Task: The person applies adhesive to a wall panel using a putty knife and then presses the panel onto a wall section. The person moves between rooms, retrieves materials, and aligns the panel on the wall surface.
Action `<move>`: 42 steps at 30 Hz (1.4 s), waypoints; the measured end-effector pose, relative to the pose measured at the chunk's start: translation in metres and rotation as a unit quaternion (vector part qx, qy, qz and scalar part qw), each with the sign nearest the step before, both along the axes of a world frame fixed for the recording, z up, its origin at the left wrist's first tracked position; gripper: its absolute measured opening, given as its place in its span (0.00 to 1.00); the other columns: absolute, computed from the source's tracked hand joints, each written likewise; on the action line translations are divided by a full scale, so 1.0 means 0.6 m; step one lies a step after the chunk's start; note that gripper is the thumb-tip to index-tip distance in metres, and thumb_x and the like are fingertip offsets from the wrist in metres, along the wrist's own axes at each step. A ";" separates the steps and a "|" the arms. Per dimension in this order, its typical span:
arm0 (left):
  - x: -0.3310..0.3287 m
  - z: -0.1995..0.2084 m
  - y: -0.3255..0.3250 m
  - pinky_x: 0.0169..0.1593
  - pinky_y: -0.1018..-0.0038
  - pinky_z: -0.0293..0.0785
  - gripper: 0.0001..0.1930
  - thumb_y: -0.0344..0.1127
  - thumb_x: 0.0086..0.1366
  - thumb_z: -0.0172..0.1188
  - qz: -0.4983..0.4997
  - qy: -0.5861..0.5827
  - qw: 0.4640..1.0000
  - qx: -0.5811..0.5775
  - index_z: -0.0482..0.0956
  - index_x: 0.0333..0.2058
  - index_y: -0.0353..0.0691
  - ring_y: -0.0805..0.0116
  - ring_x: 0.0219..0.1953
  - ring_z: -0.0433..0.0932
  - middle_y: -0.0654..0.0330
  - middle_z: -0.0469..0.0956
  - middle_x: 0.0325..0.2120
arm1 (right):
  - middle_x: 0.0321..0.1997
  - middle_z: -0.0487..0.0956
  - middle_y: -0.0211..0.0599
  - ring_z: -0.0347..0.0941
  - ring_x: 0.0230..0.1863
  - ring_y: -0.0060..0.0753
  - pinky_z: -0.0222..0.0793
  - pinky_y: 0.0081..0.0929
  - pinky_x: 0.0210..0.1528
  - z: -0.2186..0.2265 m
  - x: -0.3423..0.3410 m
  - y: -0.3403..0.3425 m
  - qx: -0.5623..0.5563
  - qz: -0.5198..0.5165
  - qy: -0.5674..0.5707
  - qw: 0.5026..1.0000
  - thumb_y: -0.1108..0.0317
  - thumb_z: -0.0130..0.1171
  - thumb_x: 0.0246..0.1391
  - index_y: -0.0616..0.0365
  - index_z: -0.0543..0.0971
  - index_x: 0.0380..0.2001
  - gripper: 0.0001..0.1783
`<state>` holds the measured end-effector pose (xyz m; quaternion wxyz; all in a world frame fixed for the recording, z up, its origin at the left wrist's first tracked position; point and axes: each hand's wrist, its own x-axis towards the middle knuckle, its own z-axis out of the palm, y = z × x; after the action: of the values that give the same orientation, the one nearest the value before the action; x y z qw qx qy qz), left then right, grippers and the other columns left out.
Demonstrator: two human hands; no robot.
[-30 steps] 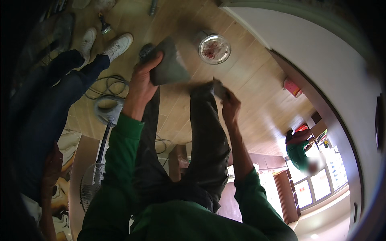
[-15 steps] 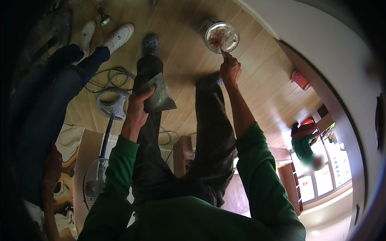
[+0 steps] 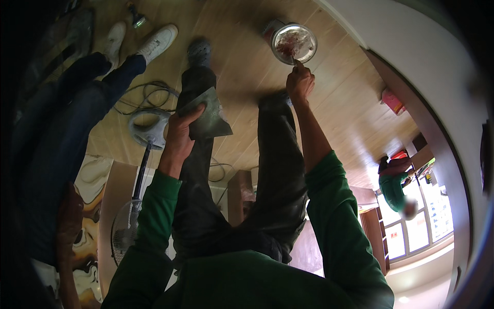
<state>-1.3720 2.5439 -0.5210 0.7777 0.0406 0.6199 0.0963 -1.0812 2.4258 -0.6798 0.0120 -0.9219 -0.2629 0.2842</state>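
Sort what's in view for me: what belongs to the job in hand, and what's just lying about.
Belongs to the job:
- grey flat plate, in the left hand
- slim tool, mostly hidden by the right hand
- round container with reddish smears, at the tool's tip

Apparently just lying about:
- coiled cable
- fan
- short-handled tool
- pink object
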 end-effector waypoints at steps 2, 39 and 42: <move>0.003 0.000 0.003 0.50 0.71 0.75 0.18 0.36 0.61 0.66 0.003 -0.005 1.000 0.001 0.78 0.46 0.32 0.68 0.43 0.80 0.58 0.81 0.41 | 0.41 0.81 0.44 0.75 0.43 0.52 0.69 0.44 0.48 -0.006 -0.001 0.000 0.005 0.002 -0.004 1.000 0.70 0.52 0.52 0.46 0.81 0.48 0.19; 0.026 -0.030 0.013 0.46 0.74 0.74 0.17 0.36 0.58 0.68 0.000 -0.007 0.999 0.046 0.80 0.44 0.33 0.71 0.41 0.79 0.60 0.81 0.39 | 0.38 0.82 0.49 0.79 0.42 0.49 0.71 0.41 0.46 0.094 0.002 -0.002 0.122 -0.130 0.073 0.981 0.63 0.51 0.56 0.51 0.83 0.46 0.17; 0.042 -0.096 0.010 0.46 0.74 0.73 0.17 0.37 0.58 0.69 -0.059 0.002 0.994 0.097 0.81 0.43 0.33 0.71 0.41 0.78 0.60 0.81 0.39 | 0.38 0.83 0.48 0.79 0.41 0.47 0.70 0.39 0.45 0.129 0.012 0.000 0.138 -0.146 0.085 0.976 0.61 0.51 0.57 0.52 0.82 0.46 0.17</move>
<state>-1.3471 2.5499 -0.5785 0.7733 0.1527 0.6055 0.1095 -1.0741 2.4258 -0.6026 0.2023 -0.9123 -0.1605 0.3178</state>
